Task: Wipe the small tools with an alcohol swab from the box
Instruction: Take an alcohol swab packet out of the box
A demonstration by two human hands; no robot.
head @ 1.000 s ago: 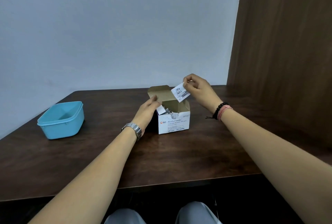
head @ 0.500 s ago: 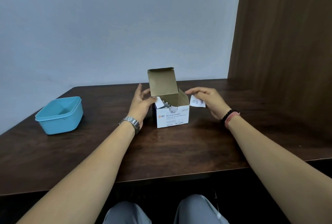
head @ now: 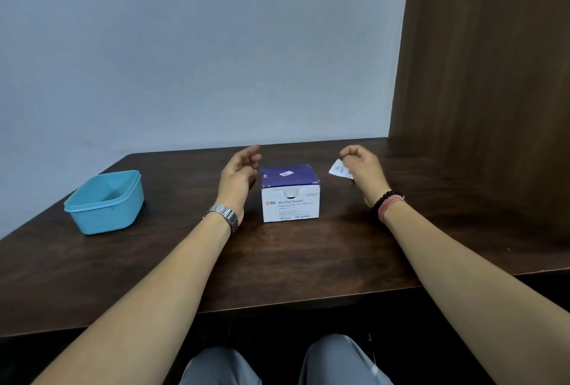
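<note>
A white and purple box of alcohol swabs (head: 290, 196) stands on the dark wooden table (head: 308, 255) with its lid closed. My left hand (head: 239, 173) hovers just left of the box, fingers relaxed, holding nothing. To the right of the box, my right hand (head: 364, 168) pinches a small white swab packet (head: 339, 170) above the table. No small tools show on the table.
A light blue plastic tub (head: 106, 201) sits at the table's left side; what it holds is hidden from here. A brown wooden panel (head: 481, 76) rises along the right, a pale wall behind. My knees show below the front edge.
The box lid, open before, is now closed. My left hand came off the box. My right hand moved right and away from the box, still holding the packet.
</note>
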